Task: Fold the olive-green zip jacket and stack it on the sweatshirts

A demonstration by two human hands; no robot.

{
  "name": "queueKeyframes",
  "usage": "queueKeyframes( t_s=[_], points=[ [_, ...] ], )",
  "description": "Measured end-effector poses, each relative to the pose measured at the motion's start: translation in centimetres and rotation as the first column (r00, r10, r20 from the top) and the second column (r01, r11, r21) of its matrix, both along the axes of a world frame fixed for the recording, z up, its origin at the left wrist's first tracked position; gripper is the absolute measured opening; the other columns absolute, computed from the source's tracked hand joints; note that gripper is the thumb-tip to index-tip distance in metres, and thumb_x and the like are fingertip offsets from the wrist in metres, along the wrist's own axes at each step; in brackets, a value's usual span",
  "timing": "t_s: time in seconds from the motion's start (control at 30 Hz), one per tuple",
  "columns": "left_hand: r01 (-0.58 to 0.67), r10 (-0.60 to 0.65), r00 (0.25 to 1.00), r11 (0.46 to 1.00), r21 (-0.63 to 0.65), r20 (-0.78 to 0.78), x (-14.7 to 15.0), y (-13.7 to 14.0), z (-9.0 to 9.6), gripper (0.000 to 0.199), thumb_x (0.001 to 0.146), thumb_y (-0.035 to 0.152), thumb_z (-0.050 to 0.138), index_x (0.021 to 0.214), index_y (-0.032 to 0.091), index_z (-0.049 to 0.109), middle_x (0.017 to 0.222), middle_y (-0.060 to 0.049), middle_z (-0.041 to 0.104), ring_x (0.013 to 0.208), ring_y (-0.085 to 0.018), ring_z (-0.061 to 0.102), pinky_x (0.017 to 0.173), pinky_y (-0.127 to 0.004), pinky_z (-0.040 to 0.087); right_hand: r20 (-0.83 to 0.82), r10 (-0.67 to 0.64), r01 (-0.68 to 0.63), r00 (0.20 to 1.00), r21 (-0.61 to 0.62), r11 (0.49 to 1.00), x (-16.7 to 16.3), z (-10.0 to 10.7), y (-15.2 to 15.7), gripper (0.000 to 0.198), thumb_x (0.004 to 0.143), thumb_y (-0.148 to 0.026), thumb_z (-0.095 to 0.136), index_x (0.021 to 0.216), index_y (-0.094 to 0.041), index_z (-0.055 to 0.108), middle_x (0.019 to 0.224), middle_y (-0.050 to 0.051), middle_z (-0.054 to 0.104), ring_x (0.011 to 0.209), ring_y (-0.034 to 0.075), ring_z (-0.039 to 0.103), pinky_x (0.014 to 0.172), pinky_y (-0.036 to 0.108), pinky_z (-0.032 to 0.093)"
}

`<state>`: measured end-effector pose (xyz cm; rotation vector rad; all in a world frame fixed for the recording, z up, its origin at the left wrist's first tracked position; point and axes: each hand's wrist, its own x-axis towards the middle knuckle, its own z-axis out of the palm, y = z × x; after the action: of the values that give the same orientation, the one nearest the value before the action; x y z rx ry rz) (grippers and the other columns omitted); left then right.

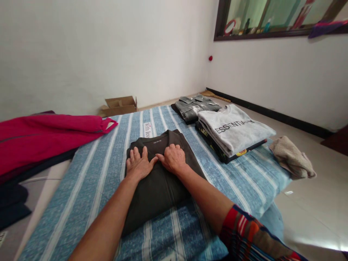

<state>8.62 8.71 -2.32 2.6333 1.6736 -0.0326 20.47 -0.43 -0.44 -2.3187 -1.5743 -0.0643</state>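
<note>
A dark olive collared shirt [152, 192] lies folded in front of me, its collar pointing away and a small printed mark inside the neck. My left hand [139, 164] rests flat on the left side of the collar with its fingers spread. On the right side, my right hand [174, 158] has its fingers curled down on the collar cloth, and its thumb reaches left to meet the left thumb. The fingertips of the right hand are partly hidden. Beneath the shirt is a blue and white striped sheet [108, 174].
Right of the shirt, a folded grey "ESSENTIALS" sweatshirt [233, 127] tops a dark garment. Behind it sit folded grey clothes [194, 107]. A beige cloth [292, 157] hangs at the right edge. Pink clothing [51, 136] lies left; a cardboard box [121, 106] stands by the wall.
</note>
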Motion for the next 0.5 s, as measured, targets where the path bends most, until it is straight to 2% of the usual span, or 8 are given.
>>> queueKeyframes(
  t_s=[0.2, 0.37, 0.5],
  points=[
    [-0.002, 0.002, 1.000, 1.000, -0.022, -0.005, -0.3, -0.5, 0.4, 0.074, 0.087, 0.056, 0.033, 0.146, 0.013, 0.020, 0.152, -0.022, 0.011, 0.139, -0.035, 0.009, 0.106, -0.049, 0.021, -0.022, -0.070, 0.070, 0.997, -0.004, 0.998, -1.5, 0.2, 1.2, 0.065, 0.085, -0.066, 0.037, 0.097, -0.008, 0.063, 0.097, 0.019, 0.057, 0.095, 0.031, 0.052, 0.071, 0.045, 0.047],
    [0.005, -0.004, 1.000, 0.999, -0.042, 0.021, -0.8, -0.6, 0.2, 0.076, 0.086, 0.056, 0.037, 0.146, 0.013, 0.019, 0.152, -0.022, 0.009, 0.140, -0.035, 0.006, 0.107, -0.049, 0.019, -0.014, -0.102, 0.102, 0.995, 0.008, 0.995, -2.0, -0.3, 1.7, 0.054, 0.080, -0.059, 0.055, 0.095, -0.008, 0.064, 0.095, 0.019, 0.059, 0.092, 0.032, 0.055, 0.069, 0.044, 0.048],
    [0.010, -0.008, 1.000, 0.998, -0.057, 0.029, -1.0, -0.6, 0.0, 0.079, 0.085, 0.058, 0.038, 0.146, 0.013, 0.019, 0.152, -0.021, 0.008, 0.140, -0.034, 0.005, 0.107, -0.048, 0.019, -0.027, -0.104, 0.104, 0.994, -0.019, 0.994, -2.1, 0.0, 2.1, 0.052, 0.077, -0.057, 0.060, 0.094, -0.008, 0.066, 0.093, 0.020, 0.062, 0.090, 0.031, 0.058, 0.069, 0.041, 0.049]
  ],
)
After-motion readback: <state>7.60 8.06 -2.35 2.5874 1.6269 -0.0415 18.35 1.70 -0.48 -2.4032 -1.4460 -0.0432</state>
